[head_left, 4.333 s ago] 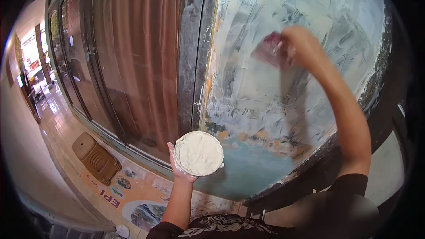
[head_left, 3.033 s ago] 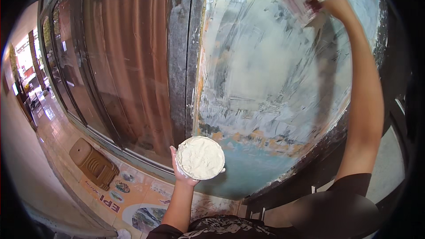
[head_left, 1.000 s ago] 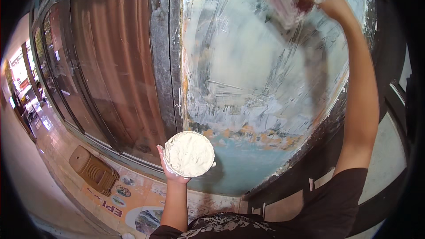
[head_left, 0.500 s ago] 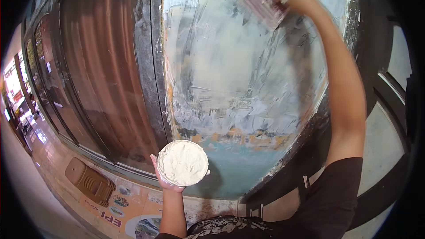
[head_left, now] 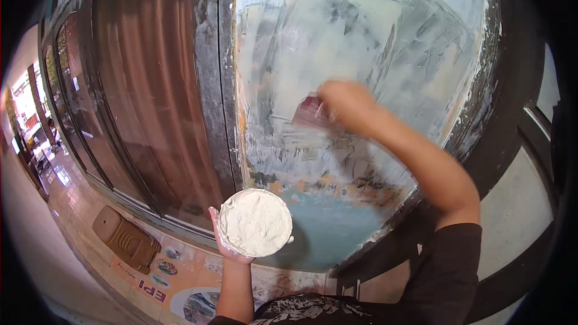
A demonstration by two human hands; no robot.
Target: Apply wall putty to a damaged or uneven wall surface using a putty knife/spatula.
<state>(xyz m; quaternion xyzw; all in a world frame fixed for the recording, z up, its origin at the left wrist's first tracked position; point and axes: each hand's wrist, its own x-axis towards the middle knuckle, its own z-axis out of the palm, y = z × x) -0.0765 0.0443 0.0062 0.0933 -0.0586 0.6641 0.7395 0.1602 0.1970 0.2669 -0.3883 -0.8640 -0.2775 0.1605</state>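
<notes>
A round tub of off-white putty [head_left: 255,222] rests in my left hand [head_left: 224,247], whose fingers and palm support it from below and along its left side. My right hand [head_left: 349,105] is closed around a dark red putty scraper [head_left: 309,112], slightly smeared by motion. The scraper's blade lies at or very near the wall panel [head_left: 337,48], around its middle. Patchy grey and whitish putty covers most of that panel; a blue-green painted strip [head_left: 325,222] shows along its bottom. The far side of the right hand's fingers is partly hidden.
On the left stands a dark-framed glass door [head_left: 150,84] with a brown curtain behind it. A brown plastic stool [head_left: 126,238] sits on the floor beside a printed sheet [head_left: 174,289]. Dark wooden framing [head_left: 512,102] borders the panel on the right.
My right hand has swept the scraper down and to the left, from the panel's upper right to its middle. The tub stays in my left hand, and the view has shifted slightly.
</notes>
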